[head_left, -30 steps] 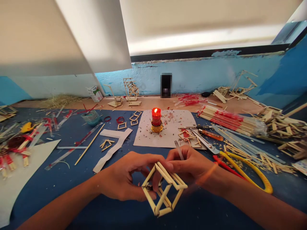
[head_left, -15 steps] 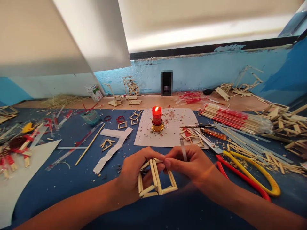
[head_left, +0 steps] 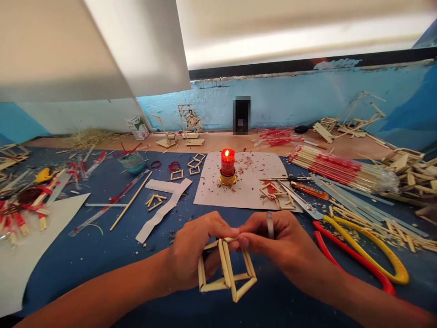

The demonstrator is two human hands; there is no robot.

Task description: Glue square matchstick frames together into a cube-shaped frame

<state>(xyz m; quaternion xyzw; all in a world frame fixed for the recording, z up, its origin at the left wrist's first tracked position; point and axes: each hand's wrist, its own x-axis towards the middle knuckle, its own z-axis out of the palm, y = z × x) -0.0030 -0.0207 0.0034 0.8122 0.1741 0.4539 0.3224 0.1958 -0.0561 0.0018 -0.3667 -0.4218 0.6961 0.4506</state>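
Left hand holds a stick frame, seemingly mostly joined; right hand pinches its twelve-o'clock edge, pale strip tucked in; squares at eleven o'clock lie separate.

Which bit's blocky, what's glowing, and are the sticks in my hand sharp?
Head view: the black upright rectangle against the light-blue wall, blocky, details hidden; head view: the pale window covering, glowing along its lower part, and the red cylindrical candle with a bright flame; head view: the pale wooden stick frame in the left hand, fairly sharp.
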